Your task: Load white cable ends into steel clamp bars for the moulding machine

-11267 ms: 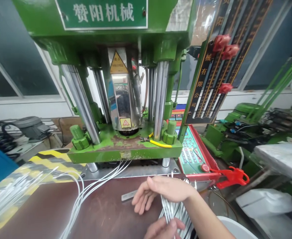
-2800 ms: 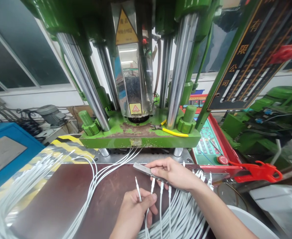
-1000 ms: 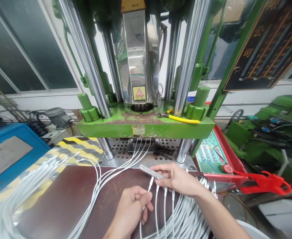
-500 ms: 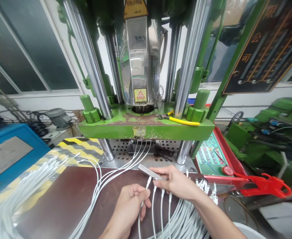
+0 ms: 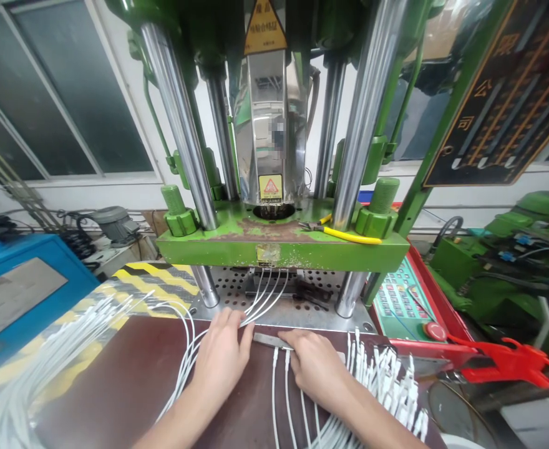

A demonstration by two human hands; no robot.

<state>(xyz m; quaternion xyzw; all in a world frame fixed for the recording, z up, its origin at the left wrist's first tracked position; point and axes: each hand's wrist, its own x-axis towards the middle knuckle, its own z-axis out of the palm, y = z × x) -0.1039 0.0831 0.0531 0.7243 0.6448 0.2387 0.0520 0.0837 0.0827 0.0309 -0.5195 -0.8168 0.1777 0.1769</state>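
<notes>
My left hand [image 5: 221,358] lies palm down with its fingers stretched out on the brown table [image 5: 115,386]. The fingertips rest on several white cables [image 5: 265,293] that run under the green press plate [image 5: 284,249]. Beside it, my right hand [image 5: 316,368] is closed over a flat metal bar [image 5: 267,340] lying on the table. Several white cable ends [image 5: 274,386] sit in a row at the bar, partly hidden by that hand. Both hands are at the front edge of the perforated steel plate [image 5: 312,312].
A bundle of white cable ends [image 5: 387,374] fans out right of my right hand. More white cables [image 5: 45,355] trail off to the left. Yellow-handled pliers [image 5: 349,236] lie on the press plate. A red-framed keypad [image 5: 396,299], red lever [image 5: 503,368] and blue box [image 5: 17,293] flank the press.
Both hands have moved forward and down to the table. The bar, held up before, now lies flat under my right hand. My left hand let go of the cable end and spread over the cables.
</notes>
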